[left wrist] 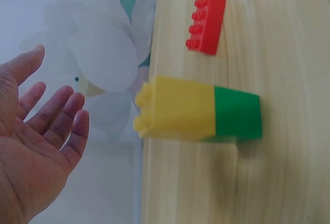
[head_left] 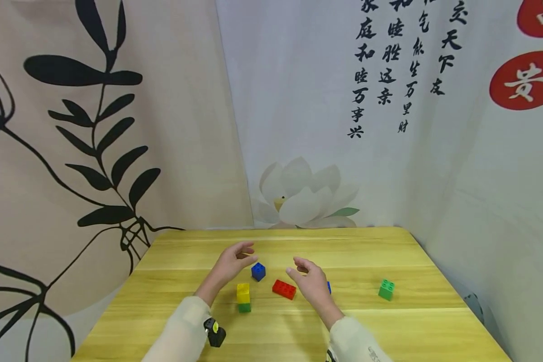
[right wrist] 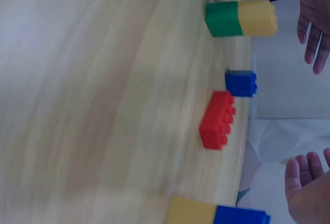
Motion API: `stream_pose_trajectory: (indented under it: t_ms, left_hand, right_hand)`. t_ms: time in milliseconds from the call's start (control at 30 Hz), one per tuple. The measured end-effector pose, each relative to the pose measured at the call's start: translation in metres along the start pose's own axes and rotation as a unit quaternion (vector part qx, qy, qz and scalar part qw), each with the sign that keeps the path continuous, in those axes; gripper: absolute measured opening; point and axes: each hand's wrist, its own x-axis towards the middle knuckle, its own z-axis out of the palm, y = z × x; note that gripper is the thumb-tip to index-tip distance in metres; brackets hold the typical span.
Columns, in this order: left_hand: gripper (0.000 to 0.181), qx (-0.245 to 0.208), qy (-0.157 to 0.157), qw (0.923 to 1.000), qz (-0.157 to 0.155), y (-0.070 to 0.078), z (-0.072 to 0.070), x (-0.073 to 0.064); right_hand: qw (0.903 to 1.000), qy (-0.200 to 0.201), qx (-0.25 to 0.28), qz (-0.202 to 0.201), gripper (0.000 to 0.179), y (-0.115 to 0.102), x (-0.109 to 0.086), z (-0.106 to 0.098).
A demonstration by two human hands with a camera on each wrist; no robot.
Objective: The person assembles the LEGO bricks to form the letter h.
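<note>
My left hand (head_left: 233,262) hovers over the table with relaxed fingers and holds nothing. Below it stands a yellow toy brick (head_left: 243,292) stacked on a green brick (left wrist: 238,113). A small blue brick (head_left: 258,271) sits just to the right of its fingertips. In the head view, a red eight-stud brick (head_left: 284,289) lies between the two hands. My right hand (head_left: 311,282), also raised with loosely bent fingers, grips nothing. It partly hides another blue brick (head_left: 329,287), which the right wrist view shows joined to a yellow brick (right wrist: 191,212).
A lone green brick (head_left: 386,289) stands toward the right side of the wooden table (head_left: 434,322). Behind the table hangs a printed cloth (head_left: 199,125) with plants and writing. Dark wrist gear (head_left: 214,333) is strapped at the left sleeve.
</note>
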Motion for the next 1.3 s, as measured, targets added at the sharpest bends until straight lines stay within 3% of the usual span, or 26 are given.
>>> stream_pose_trajectory:
  t_ms: [333,500,733,933,1300]
  left_hand:
    - [0.044,0.001,0.006,0.9997,-0.022,-0.022,-0.015,-0.017]
    - [0.047,0.01,0.01,0.9995,-0.028,-0.034,-0.02,-0.026]
    - [0.049,0.0,0.01,0.9983,-0.058,-0.052,-0.023,-0.038]
    - [0.051,-0.008,-0.013,0.9981,-0.06,-0.062,-0.02,-0.046]
    - [0.059,-0.024,-0.071,0.9957,-0.053,-0.07,-0.017,-0.057]
  right_hand:
    - [0.9988,0.0,-0.045,0.017,0.053,0.018,-0.013,0.031]
    - [0.9974,0.021,-0.062,0.029,0.051,0.029,-0.016,0.041]
    - [0.9946,0.067,-0.071,0.037,0.049,0.045,-0.015,0.049]
    - [0.9882,0.112,-0.091,0.052,0.048,0.056,-0.013,0.051]
    - [0.9847,0.107,-0.128,0.049,0.05,0.063,-0.009,0.055]
